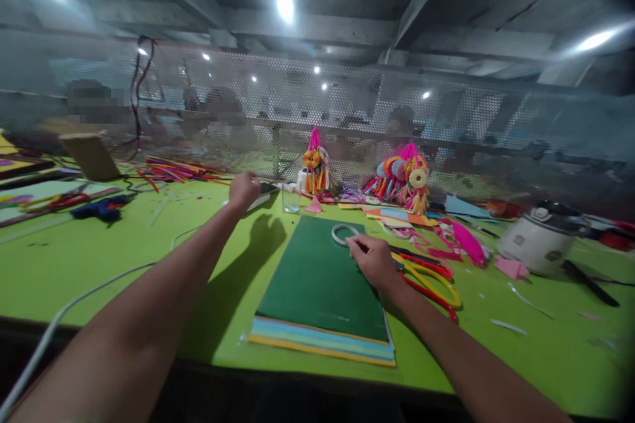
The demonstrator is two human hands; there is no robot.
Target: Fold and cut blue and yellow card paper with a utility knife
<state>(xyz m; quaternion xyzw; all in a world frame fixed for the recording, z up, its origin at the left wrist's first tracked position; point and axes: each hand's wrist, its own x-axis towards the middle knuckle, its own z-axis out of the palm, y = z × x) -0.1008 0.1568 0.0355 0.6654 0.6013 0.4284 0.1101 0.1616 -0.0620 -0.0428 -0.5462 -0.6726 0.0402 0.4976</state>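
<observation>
My right hand (374, 263) has thumb and fingers drawn narrow on the near right edge of a pale ring (334, 234); I take it that an edge pinch steadies it without covering its opening. The ring is at the far right part of a stack of coloured sheets (320, 281), green on top, which lies between my forearms, presumably so both hands can reach it. My left hand (244, 190) stretches farther forward, beside a white object (258, 201); its fingers are turned from me, so I cannot tell whether they hold anything. Just right of my right wrist, scissors (457, 296) lie with handles towards me, probably for easy picking up. A drinking glass (291, 199) stands to the right of my left hand. Beyond both hands, tasselled ornaments (312, 160) are gathered near the mesh screen (297, 92), perhaps to leave working room. A kettle (528, 241) stands well right of my right hand.
</observation>
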